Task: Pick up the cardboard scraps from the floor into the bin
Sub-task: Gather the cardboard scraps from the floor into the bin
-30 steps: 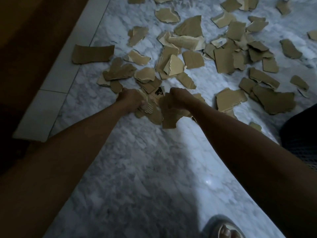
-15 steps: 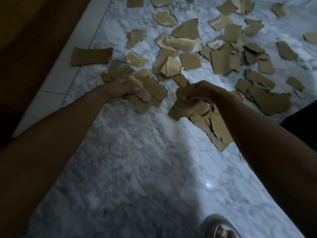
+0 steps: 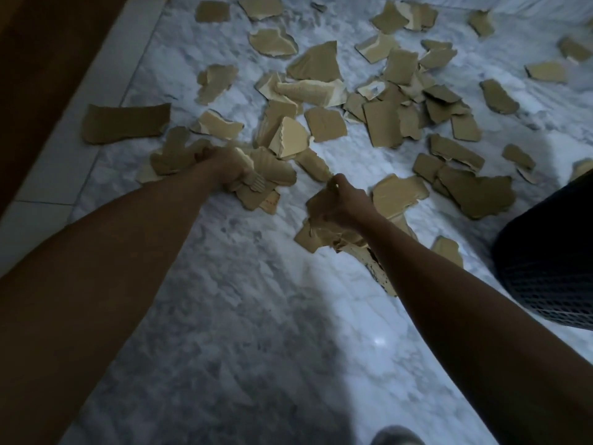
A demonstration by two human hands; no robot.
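My left hand (image 3: 224,167) is fisted around a bunch of cardboard scraps (image 3: 263,184) low over the marble floor (image 3: 224,316). My right hand (image 3: 340,205) grips another wad (image 3: 333,236) hanging beneath it. More loose scraps (image 3: 325,125) litter the floor beyond. The dark mesh bin (image 3: 545,261) sits at my right; its inside seems out of view.

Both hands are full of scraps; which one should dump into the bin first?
Right. The right hand holds its scraps nearer the mesh bin at the right edge; the left hand is farther away.
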